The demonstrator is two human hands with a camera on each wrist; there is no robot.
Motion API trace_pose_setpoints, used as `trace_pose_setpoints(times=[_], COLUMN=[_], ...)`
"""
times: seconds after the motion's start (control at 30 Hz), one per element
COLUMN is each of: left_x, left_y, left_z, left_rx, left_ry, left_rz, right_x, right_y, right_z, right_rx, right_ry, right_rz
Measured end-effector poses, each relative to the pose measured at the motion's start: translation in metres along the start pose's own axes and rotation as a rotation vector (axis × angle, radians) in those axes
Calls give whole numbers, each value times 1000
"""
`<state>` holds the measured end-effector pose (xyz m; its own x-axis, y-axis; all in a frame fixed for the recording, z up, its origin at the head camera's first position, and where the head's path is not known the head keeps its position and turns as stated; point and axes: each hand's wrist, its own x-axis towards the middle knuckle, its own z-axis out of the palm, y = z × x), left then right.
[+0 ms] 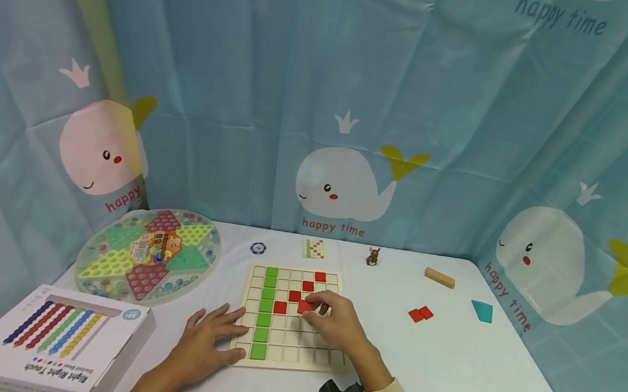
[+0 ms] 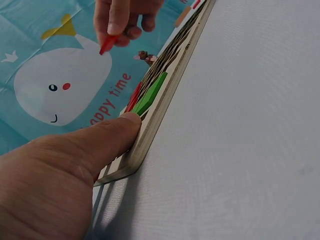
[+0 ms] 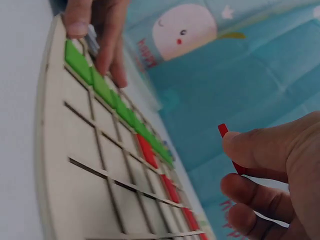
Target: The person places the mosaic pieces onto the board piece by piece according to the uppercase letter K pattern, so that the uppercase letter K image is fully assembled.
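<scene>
A wooden grid board [image 1: 275, 365] lies on the white table, with a column of green square tiles [image 1: 262, 334] near its left side. Several red square tiles [image 1: 280, 307] run in a diagonal up to the right. My right hand [image 1: 338, 325] pinches one red tile [image 3: 235, 155] between thumb and fingers, held above the middle of the board. In the right wrist view that tile is seen edge-on, apart from the grid. My left hand [image 1: 202, 346] rests at the board's left edge, fingers spread, its thumb touching the lower left part in the left wrist view.
Two loose red tiles [image 1: 420, 314] lie right of the board, near a teal piece [image 1: 482, 311] and a wooden block [image 1: 439, 277]. Behind are a pattern card [image 1: 314, 249], a chip [image 1: 258, 248] and a small animal figure [image 1: 372, 256]. A checkers board [image 1: 199, 276] and a box [image 1: 111, 352] stand left.
</scene>
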<state>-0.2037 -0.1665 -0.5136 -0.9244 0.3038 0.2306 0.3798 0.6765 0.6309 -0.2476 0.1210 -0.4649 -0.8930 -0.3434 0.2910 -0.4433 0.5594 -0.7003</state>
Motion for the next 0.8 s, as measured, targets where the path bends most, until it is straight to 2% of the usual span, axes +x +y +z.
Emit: trace_pose_setpoints(times=[0.37, 0.63, 0.8], left_x=[0, 0, 0], left_y=[2, 0, 0], left_z=[1, 1, 1], left_rx=[-4, -4, -4], left_ry=[-3, 1, 3], left_rz=[0, -4, -12], right_x=[3, 5, 4], right_y=[10, 15, 13], right_z=[24, 35, 36], right_rx=[-5, -162, -215], right_ry=[-81, -109, -117], right_rz=[77, 54, 62])
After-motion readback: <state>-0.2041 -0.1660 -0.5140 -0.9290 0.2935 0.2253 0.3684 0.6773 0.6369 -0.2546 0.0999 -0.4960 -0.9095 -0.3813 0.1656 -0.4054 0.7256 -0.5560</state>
